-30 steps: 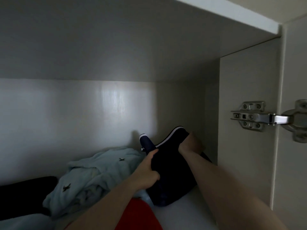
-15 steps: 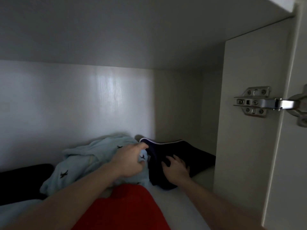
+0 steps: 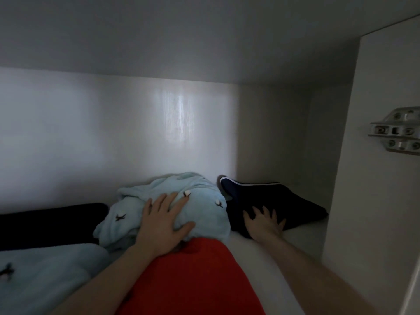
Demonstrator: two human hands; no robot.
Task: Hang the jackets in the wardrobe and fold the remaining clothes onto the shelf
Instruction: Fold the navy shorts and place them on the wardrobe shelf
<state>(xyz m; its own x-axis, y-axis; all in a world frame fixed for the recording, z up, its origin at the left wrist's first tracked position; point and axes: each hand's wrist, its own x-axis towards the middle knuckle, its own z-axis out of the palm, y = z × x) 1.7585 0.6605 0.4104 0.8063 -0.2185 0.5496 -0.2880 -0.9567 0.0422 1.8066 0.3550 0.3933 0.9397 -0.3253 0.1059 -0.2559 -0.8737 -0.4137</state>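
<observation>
Pale blue fleece and navy knit being settled on the wardrobe shelf.

The left hand [image 3: 164, 220] is lying flat, fingers spread wide, on the pale blue garment [image 3: 200, 214], holding nothing; the right hand [image 3: 264, 221] is pressing, fingers splayed, on the navy garment [image 3: 279, 201] in the right rear corner. Both garments are resting on the shelf [image 3: 302, 237], just beside each other, with a red garment [image 3: 195, 276] in front. To do this step well, judged from the present layout: press evenly with flat palms, square each stack against the back wall, and avoid dragging the loosely bunched fleece out of its fold. No brand, label or legible writing is showing; only small dark motifs are visible on the fleece.
</observation>
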